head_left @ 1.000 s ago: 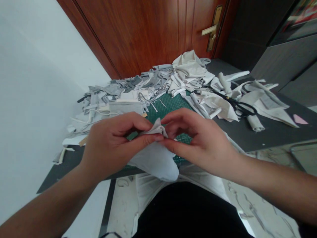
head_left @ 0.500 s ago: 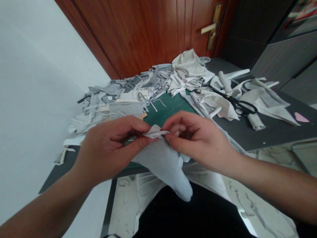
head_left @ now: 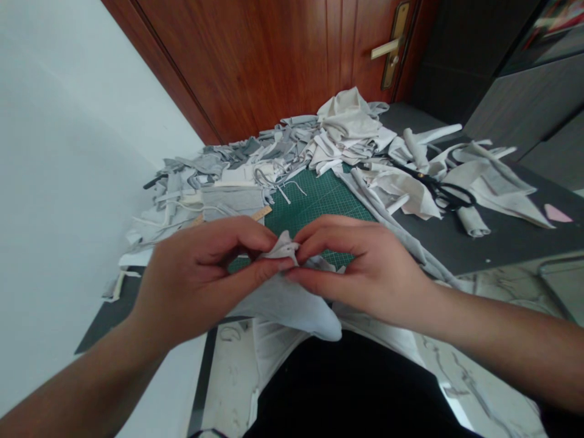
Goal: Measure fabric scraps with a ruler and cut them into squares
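My left hand (head_left: 201, 274) and my right hand (head_left: 365, 267) meet fingertip to fingertip over the near edge of the table. Both pinch the bunched top of a light grey piece of fabric (head_left: 292, 298), which hangs down from my fingers toward my lap. Thumbs and forefingers of both hands are closed on its folded edge. Just behind my hands lies a green cutting mat (head_left: 314, 204).
A heap of grey and white fabric scraps (head_left: 283, 158) covers the back of the dark table (head_left: 502, 243). Black scissors (head_left: 442, 191) lie among scraps on the right. A wooden ruler (head_left: 260, 214) peeks out left of the mat. A wooden door (head_left: 292, 55) stands behind.
My fingers have drawn closer together on the fabric's top edge, bunching it. The hanging end has risen from its lower position half a second ago.
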